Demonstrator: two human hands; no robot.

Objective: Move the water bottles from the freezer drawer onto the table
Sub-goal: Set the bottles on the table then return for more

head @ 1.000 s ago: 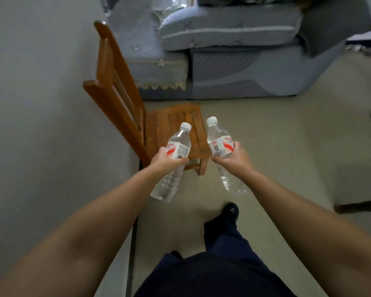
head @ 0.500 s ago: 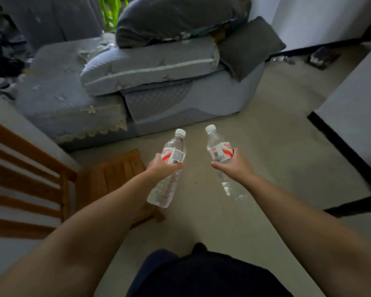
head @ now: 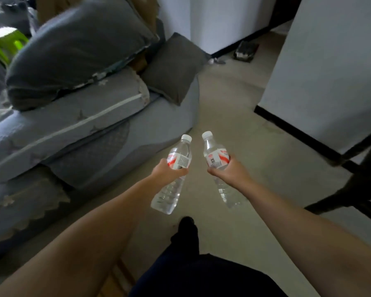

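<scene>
Carrying one clear plastic water bottle (head: 173, 174) in the left hand (head: 166, 173) and another (head: 217, 166) in the right hand (head: 227, 172), fingers wrapped firmly round the labels, goes best tilted cap-up, unhurried, above the floor, no table clearly visible.

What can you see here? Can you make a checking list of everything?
Surface: beige floor; no table clearly seen.
Job's things: two water bottles, left bottle and right bottle, capped, carried in the air.
Clutter: small dark item by the far wall.
Grippers: left hand and right hand each grip one bottle.
Cables: nothing seen.
Surroundings: grey sofa with cushions, white walls, dark furniture legs.
</scene>
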